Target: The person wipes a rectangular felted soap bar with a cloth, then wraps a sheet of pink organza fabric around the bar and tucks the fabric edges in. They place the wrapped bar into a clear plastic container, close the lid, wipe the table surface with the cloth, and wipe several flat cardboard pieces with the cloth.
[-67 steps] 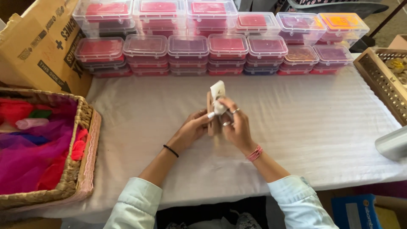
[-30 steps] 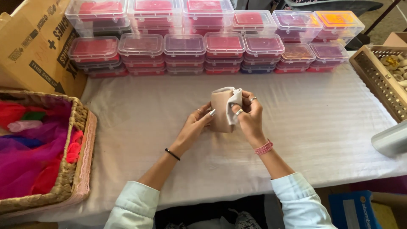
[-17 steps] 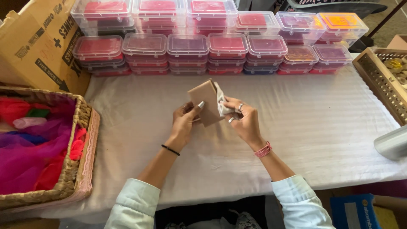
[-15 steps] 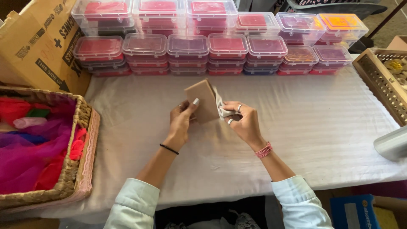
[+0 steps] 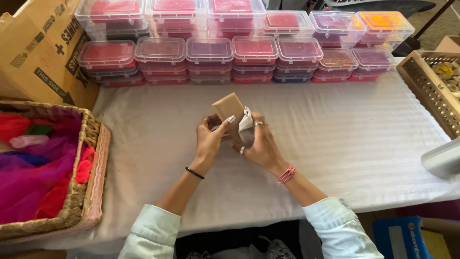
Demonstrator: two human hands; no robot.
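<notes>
A small brown paper packet is held above a table covered in white cloth, near its middle. The packet is tilted, its long axis running from upper left to lower right, with the upper end pointing toward rows of clear lidded boxes at the table's far edge. The left hand grips the packet from the left, fingers curled around it, thumb laid across its face. The right hand closes on the lower right end, pinching white fabric against it. Both forearms angle inward. A woven basket of coloured cloth sits at left.
</notes>
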